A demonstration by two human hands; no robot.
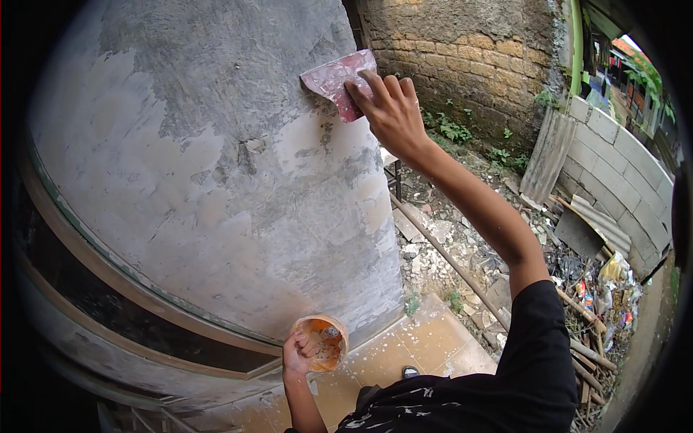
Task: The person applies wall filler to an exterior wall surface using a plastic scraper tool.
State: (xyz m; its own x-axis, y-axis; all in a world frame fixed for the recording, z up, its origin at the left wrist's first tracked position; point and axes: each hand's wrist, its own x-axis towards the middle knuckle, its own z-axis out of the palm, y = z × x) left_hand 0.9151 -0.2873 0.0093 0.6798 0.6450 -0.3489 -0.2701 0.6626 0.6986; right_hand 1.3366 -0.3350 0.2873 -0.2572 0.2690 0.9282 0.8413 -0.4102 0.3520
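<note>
With my right arm stretched up, my right hand grips a red putty spreader smeared with whitish paste. Its wide edge lies at the wall, close to the wall's right-hand edge. Patches of pale filler cover parts of the rough grey surface. Lower down, my left hand is closed on the rim of a small orange tub. Pale paste coats the inside of the tub, which is held near the foot of the wall.
A wood-framed window runs along the lower left. Tan floor tiles spotted with white lie below. To the right are rubble, a long pole, litter, a grey block wall and an old brick wall.
</note>
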